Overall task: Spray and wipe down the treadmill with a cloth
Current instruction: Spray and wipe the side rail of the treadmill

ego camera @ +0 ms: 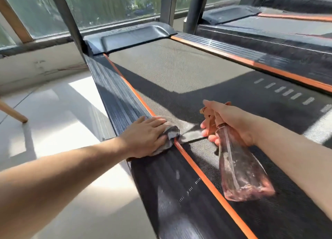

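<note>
The clear, pink-tinted plastic spray bottle [240, 163] with a copper-coloured trigger head is the only container here. Droplets cling to the inside of its wall, but how much liquid it holds cannot be told. The left hand [145, 136] lies flat with its fingers straight and close together, pressing down on a crumpled grey cloth [172, 132]. The cloth sits on the black treadmill [179, 68], straddling the orange stripe [197, 170] where the ribbed left side rail [115, 95] meets the woven belt [233, 87]. Just right of the cloth, the right hand [231, 122] grips the bottle's neck, its fingers curled round the trigger and one finger laid along the top of the head. The bottle is tilted above the belt, nozzle towards the cloth and base towards the camera. Sun and shadow split the belt into a pale patch and dark bands. At far left a light wooden leg [12, 113] stands on the pale tiled floor [53, 113], which carries bright patches of sunlight. A dark slanted post [66, 17] rises from the head of the left rail, beside the moulded grey motor cover [129, 36]. A wide window [107, 5] with greenery outside runs behind them. On the right stands a second treadmill [269, 28] with the same orange trim.
</note>
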{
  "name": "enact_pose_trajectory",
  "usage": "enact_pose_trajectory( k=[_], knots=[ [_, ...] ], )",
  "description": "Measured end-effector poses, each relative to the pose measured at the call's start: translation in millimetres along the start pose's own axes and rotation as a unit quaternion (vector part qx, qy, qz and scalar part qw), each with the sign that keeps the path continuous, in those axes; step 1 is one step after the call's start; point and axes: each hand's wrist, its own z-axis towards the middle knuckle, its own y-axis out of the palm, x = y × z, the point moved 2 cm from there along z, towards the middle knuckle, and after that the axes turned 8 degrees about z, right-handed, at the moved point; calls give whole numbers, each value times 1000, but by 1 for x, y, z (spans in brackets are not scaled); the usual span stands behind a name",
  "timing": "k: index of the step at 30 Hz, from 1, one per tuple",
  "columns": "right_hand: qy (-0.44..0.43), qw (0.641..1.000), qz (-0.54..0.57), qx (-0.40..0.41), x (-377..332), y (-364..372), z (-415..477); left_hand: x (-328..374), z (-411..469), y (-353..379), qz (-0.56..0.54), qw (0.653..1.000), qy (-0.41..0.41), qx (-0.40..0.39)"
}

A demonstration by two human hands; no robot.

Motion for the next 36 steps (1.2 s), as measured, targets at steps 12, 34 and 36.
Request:
enact_pose_trajectory(
  k=[12, 34, 36],
  knots=[
    [-100, 978, -163, 86, -49, 48, 35, 11, 21, -7, -58, 990, 118, 43],
    [-80, 958, -216, 170, -5, -23, -35, 32, 51, -8, -8, 990, 142, -17],
    [-60, 954, -235, 177, 0, -24, -34, 94, 25, -19, -82, 962, 260, 14]
  ],
)
